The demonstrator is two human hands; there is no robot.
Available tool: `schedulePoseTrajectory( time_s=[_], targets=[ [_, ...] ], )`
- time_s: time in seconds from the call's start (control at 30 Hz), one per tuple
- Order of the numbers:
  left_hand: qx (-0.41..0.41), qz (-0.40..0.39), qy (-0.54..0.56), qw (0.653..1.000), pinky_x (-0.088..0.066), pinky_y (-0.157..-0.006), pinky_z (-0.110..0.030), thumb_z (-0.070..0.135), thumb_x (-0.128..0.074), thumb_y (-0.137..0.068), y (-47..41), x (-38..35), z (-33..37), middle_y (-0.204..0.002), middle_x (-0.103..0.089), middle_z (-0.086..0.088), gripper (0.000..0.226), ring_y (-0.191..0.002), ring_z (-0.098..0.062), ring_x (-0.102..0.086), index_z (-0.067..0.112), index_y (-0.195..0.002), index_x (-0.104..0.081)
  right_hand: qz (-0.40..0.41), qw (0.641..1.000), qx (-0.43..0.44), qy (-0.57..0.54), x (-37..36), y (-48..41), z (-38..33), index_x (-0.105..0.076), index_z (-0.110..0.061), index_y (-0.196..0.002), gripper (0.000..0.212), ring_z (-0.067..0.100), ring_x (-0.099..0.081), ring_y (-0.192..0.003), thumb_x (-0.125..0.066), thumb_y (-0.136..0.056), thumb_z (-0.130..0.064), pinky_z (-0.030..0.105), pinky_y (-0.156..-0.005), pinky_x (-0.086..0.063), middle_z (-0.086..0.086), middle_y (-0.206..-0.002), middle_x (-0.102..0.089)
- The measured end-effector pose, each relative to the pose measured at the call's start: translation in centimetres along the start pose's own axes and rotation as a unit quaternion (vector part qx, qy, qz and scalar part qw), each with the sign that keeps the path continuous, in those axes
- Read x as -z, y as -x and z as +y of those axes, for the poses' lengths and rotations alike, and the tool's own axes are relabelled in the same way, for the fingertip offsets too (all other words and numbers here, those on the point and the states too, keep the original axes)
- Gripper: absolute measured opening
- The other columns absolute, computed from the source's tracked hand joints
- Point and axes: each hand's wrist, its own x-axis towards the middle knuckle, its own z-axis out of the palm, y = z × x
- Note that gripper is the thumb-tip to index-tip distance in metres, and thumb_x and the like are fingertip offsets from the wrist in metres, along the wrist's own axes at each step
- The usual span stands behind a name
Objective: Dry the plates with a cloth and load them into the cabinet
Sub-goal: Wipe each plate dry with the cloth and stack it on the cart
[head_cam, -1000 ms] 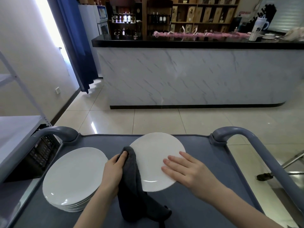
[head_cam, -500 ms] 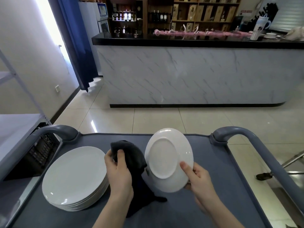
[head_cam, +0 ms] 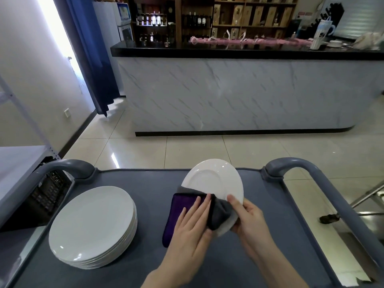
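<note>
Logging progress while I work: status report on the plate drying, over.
Left hand flat, pressing cloth against plate. Right hand grips plate's lower rim; plate tilted, underside showing. Stack of plates at left, clear of the work.

This looked like a restaurant or bar. At 12 o'clock stood a long marble-fronted counter (head_cam: 239, 94) with a black top. Behind it, wooden shelves (head_cam: 254, 3) held wine bottles (head_cam: 195, 18) and wine boxes (head_cam: 259, 13). At 7 o'clock, a stack of white plates (head_cam: 91, 225) sat on a grey service cart (head_cam: 135, 183).
</note>
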Motion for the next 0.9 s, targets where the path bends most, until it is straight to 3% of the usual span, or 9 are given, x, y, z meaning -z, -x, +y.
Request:
schedulePoseTrajectory(
  time_s=[0.13,0.27,0.37,0.47,0.53,0.63,0.73,0.8,0.9],
  targets=[
    [-0.003,-0.012,0.008,1.0,0.003,-0.121,-0.038,0.04,-0.021,-0.102,-2.3,0.3,0.9,-0.159,-0.001,0.034,0.053,-0.148,0.004,0.006,0.047,-0.151,-0.003,-0.017,1.0,-0.014,-0.003,-0.3,0.7,0.6,-0.079,-0.015,-0.095,0.03,0.028,-0.074,-0.086,-0.065,-0.078,-0.035,0.036,-0.062,-0.058,0.018,-0.099,-0.075],
    [0.022,-0.01,-0.027,0.999,0.005,-0.123,-0.045,0.04,-0.021,-0.102,-5.2,1.0,-0.2,-0.158,-0.001,0.035,0.051,-0.146,0.009,0.008,0.052,-0.147,-0.002,-0.027,0.999,-0.03,0.007,-0.4,1.5,1.4,-0.078,-0.005,-0.092,0.033,0.029,-0.073,-0.083,-0.069,-0.075,-0.032,0.038,-0.063,-0.058,0.023,-0.096,-0.074],
    [0.086,0.016,0.007,0.996,0.0,-0.123,-0.048,0.04,-0.026,-0.105,-6.5,1.7,-2.2,-0.156,-0.011,0.036,0.046,-0.146,0.01,0.004,0.055,-0.146,-0.01,-0.033,0.999,-0.028,0.018,-0.3,1.9,1.4,-0.075,0.001,-0.084,0.035,0.027,-0.07,-0.074,-0.072,-0.073,-0.032,0.036,-0.059,-0.056,0.022,-0.087,-0.074],
    [0.13,0.046,0.075,0.988,-0.018,-0.122,-0.035,0.036,-0.039,-0.104,-5.3,2.4,-4.0,-0.143,-0.02,0.049,0.045,-0.141,0.015,-0.011,0.061,-0.138,-0.025,-0.022,1.0,-0.005,0.015,0.1,1.6,0.6,-0.077,-0.003,-0.078,0.028,0.023,-0.068,-0.067,-0.071,-0.074,-0.03,0.032,-0.054,-0.055,0.019,-0.079,-0.073],
    [0.129,0.072,0.106,0.983,-0.024,-0.119,-0.027,0.029,-0.044,-0.103,-3.4,2.0,-4.7,-0.143,-0.029,0.047,0.049,-0.14,0.015,-0.022,0.06,-0.138,-0.029,-0.013,1.0,0.013,0.001,0.3,1.0,-0.3,-0.078,-0.008,-0.074,0.021,0.019,-0.069,-0.066,-0.07,-0.073,-0.028,0.03,-0.054,-0.056,0.014,-0.078,-0.074],
    [0.121,0.105,0.146,0.976,-0.021,-0.118,-0.019,0.023,-0.045,-0.102,-0.7,0.0,-3.8,-0.152,-0.031,0.033,0.054,-0.143,0.006,-0.025,0.047,-0.147,-0.027,-0.01,0.999,0.033,-0.008,0.4,0.1,-1.6,-0.079,-0.013,-0.074,0.019,0.015,-0.069,-0.07,-0.069,-0.073,-0.029,0.029,-0.055,-0.057,0.009,-0.081,-0.075],
    [0.098,0.103,0.132,0.981,-0.008,-0.114,-0.007,0.029,-0.042,-0.097,0.0,-1.7,-1.3,-0.154,-0.014,0.04,0.059,-0.147,0.007,-0.007,0.043,-0.15,-0.02,-0.012,0.999,0.034,-0.011,0.1,-0.6,-1.7,-0.078,-0.01,-0.086,0.023,0.019,-0.072,-0.08,-0.067,-0.078,-0.029,0.03,-0.06,-0.058,0.009,-0.092,-0.077],
    [0.07,0.09,0.098,0.989,-0.003,-0.117,-0.012,0.032,-0.039,-0.098,-0.5,-2.1,0.3,-0.152,-0.005,0.043,0.057,-0.147,0.007,0.0,0.042,-0.149,-0.016,-0.013,1.0,0.027,-0.008,-0.2,-0.7,-1.6,-0.076,-0.008,-0.097,0.026,0.026,-0.073,-0.092,-0.065,-0.084,-0.027,0.035,-0.067,-0.06,0.013,-0.101,-0.076],
    [0.035,0.067,0.045,0.996,0.0,-0.123,-0.031,0.04,-0.025,-0.098,-1.8,-1.7,1.9,-0.155,-0.003,0.04,0.054,-0.149,0.004,0.002,0.044,-0.149,-0.01,-0.013,1.0,0.018,0.007,-0.7,-0.5,-1.0,-0.078,-0.012,-0.098,0.023,0.026,-0.073,-0.088,-0.065,-0.087,-0.028,0.034,-0.063,-0.058,0.014,-0.099,-0.076]
  ],
)
